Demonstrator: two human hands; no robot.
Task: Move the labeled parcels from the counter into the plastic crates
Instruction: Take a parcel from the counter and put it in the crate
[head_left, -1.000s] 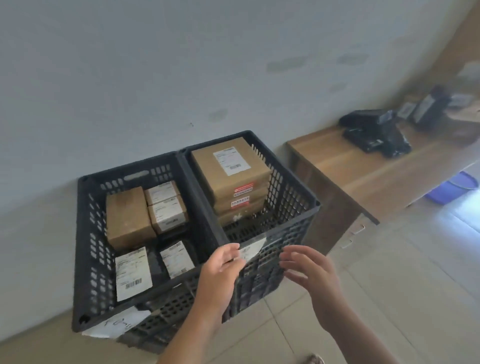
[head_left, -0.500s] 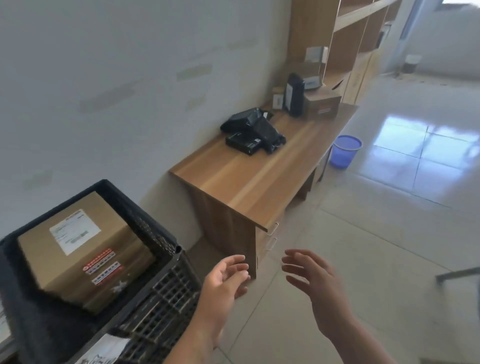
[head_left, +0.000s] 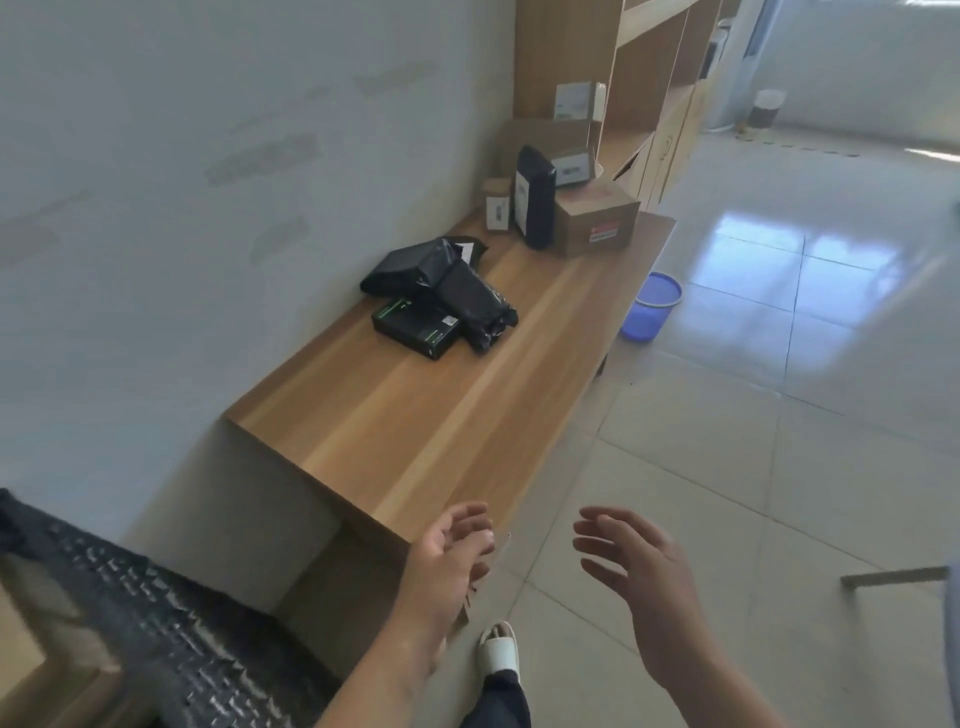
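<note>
While both hands, left and right, hang empty with loose fingers, the black bags on the counter look soft and light. Pinching their bunched film should suit them.

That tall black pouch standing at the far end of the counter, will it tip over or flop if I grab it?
The tall black pouch stands upright on a narrow base, so a nudge near its top would probably tip it. Its sides look smooth and slightly rounded, so it is likely soft-walled and may give under a squeeze. The cardboard box beside it might catch a fall toward that side.
</note>
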